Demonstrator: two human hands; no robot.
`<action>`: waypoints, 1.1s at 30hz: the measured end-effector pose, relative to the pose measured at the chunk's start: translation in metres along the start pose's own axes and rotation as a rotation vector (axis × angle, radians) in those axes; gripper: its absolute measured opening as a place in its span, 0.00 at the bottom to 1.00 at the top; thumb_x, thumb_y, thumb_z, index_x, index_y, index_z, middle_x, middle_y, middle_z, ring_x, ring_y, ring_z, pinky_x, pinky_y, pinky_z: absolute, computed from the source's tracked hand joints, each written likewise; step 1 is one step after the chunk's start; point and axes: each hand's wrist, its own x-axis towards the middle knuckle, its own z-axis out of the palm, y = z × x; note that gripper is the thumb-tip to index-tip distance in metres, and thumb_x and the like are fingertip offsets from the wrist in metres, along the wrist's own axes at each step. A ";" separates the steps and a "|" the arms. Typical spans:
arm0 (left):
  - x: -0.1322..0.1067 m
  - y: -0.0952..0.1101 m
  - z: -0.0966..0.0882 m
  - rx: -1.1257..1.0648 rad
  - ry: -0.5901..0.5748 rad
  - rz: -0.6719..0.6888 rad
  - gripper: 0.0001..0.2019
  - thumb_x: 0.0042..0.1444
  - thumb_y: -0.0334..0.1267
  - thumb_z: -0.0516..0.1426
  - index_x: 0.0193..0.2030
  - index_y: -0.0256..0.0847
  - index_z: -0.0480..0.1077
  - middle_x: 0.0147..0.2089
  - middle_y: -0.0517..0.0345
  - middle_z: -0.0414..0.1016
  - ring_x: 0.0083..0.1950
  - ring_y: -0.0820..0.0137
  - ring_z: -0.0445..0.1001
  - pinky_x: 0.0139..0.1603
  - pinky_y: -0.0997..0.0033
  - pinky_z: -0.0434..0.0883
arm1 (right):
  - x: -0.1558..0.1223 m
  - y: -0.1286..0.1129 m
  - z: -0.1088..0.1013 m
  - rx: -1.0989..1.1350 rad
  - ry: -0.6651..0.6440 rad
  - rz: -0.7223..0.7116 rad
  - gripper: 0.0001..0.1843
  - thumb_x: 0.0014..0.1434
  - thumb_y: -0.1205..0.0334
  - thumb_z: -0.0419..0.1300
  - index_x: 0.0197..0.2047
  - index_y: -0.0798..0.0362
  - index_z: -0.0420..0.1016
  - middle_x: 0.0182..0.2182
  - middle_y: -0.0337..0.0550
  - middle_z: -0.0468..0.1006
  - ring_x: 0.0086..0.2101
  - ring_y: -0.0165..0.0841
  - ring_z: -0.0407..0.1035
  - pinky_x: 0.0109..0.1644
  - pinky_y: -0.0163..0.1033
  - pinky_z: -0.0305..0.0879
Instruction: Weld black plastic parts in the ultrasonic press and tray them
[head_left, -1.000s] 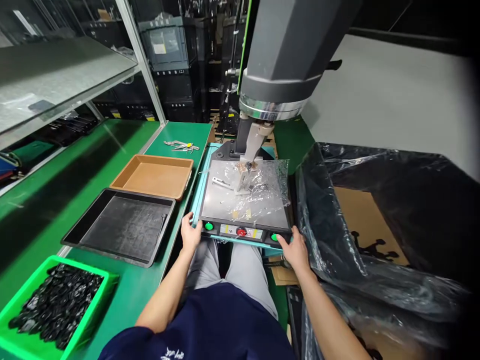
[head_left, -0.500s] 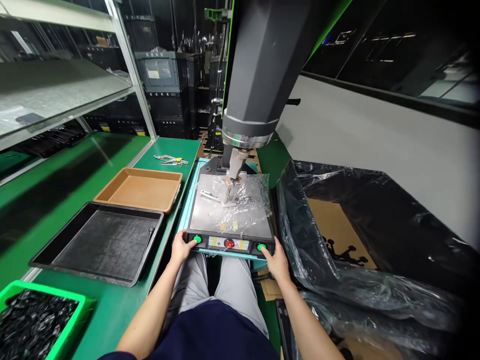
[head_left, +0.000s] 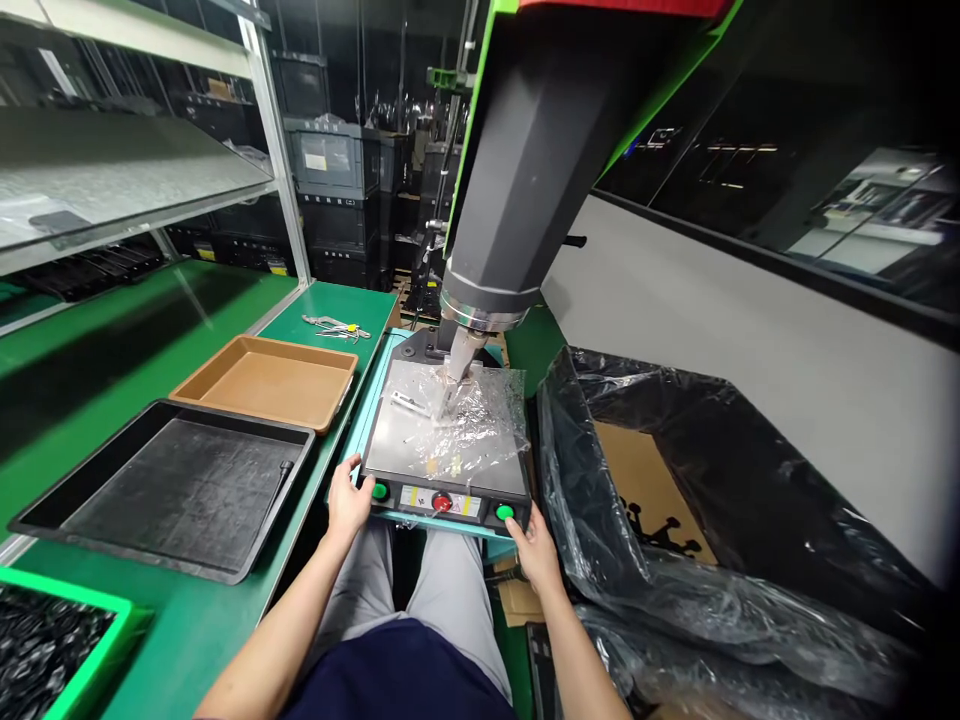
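Note:
A bench machine's black base point(head_left: 491, 508) stands in front of my lap, with a metal plate point(head_left: 390, 445) on top. My left hand point(head_left: 348, 508) straddles its left front corner, fingers along the side and thumb beside the left green button point(head_left: 381, 491). At the right corner my right hand point(head_left: 537, 552) rests likewise, thumb at the lower edge of the right green button point(head_left: 505, 512). Both hands are open. Between them sits a red button point(head_left: 442, 502). The metal horn point(head_left: 463, 352) reaches down to a small fixture point(head_left: 444, 402) under clear plastic film point(head_left: 484, 425); their contact is unclear.
To the left, a brown tray point(head_left: 281, 385) and a black tray point(head_left: 180, 490) lie on the green bench, with pliers point(head_left: 335, 327) behind. A green bin point(head_left: 124, 625) holds black parts. At right stands a box lined with black plastic point(head_left: 570, 480), dark branched parts point(head_left: 664, 535) inside.
The view has shifted, so the machine sits lower and slightly left. My left thumb has drawn back from over its green button; my right thumb has slid slightly down off its button.

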 end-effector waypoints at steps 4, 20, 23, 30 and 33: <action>0.007 0.021 0.002 -0.121 -0.063 0.069 0.24 0.53 0.39 0.60 0.58 0.41 0.67 0.59 0.45 0.72 0.61 0.58 0.70 0.63 0.56 0.67 | 0.010 -0.017 -0.010 -0.029 0.158 0.041 0.37 0.48 0.38 0.65 0.56 0.51 0.69 0.55 0.58 0.73 0.56 0.52 0.68 0.60 0.55 0.66; 0.052 0.069 0.053 -0.278 -0.308 -0.006 0.18 0.54 0.48 0.60 0.45 0.36 0.72 0.38 0.50 0.79 0.38 0.66 0.78 0.40 0.66 0.73 | 0.074 -0.131 0.050 0.620 -0.007 0.329 0.23 0.54 0.39 0.65 0.38 0.48 0.68 0.39 0.48 0.79 0.44 0.42 0.76 0.44 0.47 0.76; 0.046 0.074 0.045 -0.409 -0.345 -0.024 0.17 0.55 0.51 0.57 0.35 0.37 0.72 0.33 0.54 0.77 0.31 0.70 0.75 0.29 0.73 0.68 | 0.079 -0.137 0.048 0.687 0.090 0.264 0.22 0.48 0.46 0.71 0.37 0.49 0.67 0.30 0.39 0.78 0.32 0.34 0.75 0.33 0.36 0.73; 0.033 0.076 0.033 -0.536 -0.360 -0.091 0.15 0.52 0.50 0.59 0.34 0.38 0.72 0.27 0.60 0.75 0.17 0.78 0.62 0.18 0.76 0.57 | 0.052 -0.150 0.053 0.794 0.202 0.163 0.30 0.36 0.56 0.75 0.43 0.50 0.69 0.27 0.35 0.77 0.24 0.27 0.69 0.23 0.27 0.62; 0.032 0.075 0.030 -0.543 -0.358 -0.108 0.15 0.51 0.50 0.60 0.33 0.38 0.71 0.26 0.62 0.74 0.16 0.79 0.59 0.17 0.76 0.55 | 0.042 -0.155 0.054 0.808 0.215 0.147 0.33 0.35 0.56 0.76 0.44 0.50 0.68 0.26 0.34 0.76 0.22 0.26 0.68 0.21 0.27 0.60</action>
